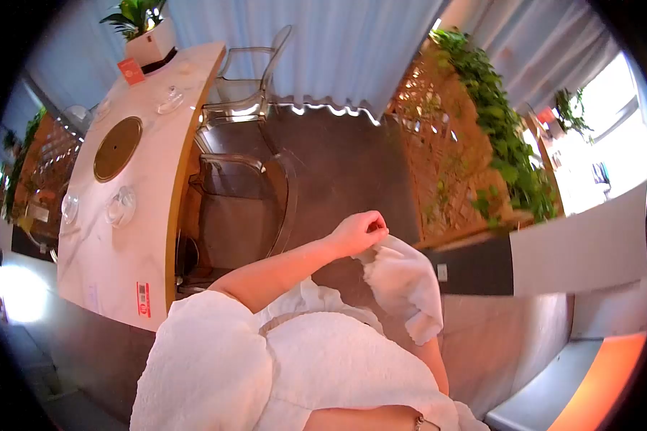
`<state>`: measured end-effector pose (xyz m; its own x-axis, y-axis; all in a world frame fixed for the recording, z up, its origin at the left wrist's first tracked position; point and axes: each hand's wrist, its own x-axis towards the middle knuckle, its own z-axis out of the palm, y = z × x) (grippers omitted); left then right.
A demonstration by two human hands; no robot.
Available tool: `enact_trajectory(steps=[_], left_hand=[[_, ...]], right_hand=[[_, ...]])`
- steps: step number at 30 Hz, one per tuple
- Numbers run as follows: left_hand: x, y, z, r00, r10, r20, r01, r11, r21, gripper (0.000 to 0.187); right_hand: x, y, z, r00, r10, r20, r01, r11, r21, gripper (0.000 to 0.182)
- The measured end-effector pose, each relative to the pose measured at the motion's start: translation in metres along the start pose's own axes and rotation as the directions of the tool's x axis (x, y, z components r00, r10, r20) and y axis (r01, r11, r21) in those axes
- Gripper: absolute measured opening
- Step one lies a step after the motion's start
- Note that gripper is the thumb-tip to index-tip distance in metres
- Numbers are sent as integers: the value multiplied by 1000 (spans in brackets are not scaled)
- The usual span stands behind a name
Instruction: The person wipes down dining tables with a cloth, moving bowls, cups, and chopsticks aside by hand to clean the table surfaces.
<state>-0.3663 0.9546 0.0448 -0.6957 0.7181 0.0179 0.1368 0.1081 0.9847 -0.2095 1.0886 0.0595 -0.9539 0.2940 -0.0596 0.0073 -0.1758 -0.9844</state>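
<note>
My left hand reaches across my front, its fingers closed in a pinch at the upper end of a white cloth sleeve with frilled edges. That cloth lies over my right forearm, of which a bare stretch shows below the lower frill. My right hand is hidden by the cloth, so its fingers cannot be made out. I wear a white blouse with a puffed short sleeve on the left.
To the left stands a marble-topped table with a round brass plate, glassware and a potted plant. Clear chairs line its near side. On the right are a wooden lattice planter and a bench.
</note>
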Motion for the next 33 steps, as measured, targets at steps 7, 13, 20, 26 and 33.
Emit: enact_trajectory(steps=[7,13,20,26,33], left_hand=[[82,-34,-69,946,-18,-324,31,999,35,9],[118,-33,-123,721,-313,-618,244,950,-197,9],[124,-42,-156,245,-382,-891,166,922,-349,9],[142,-93,-242,136,-424,-895,10,904,-427,8],[217,-97,-400,230,-293,-928,110,955,-274,9]], right_hand=[[177,-35,-39,942,-237,238,320,850,-418,27],[364,-61,-31,757,-196,623,465,832,-302,27],[540,-64,86,504,28,863,-307,940,149,62],[639,-52,213,196,-310,930,190,943,274,44],[724,-73,344,180,-399,899,180,912,368,22]])
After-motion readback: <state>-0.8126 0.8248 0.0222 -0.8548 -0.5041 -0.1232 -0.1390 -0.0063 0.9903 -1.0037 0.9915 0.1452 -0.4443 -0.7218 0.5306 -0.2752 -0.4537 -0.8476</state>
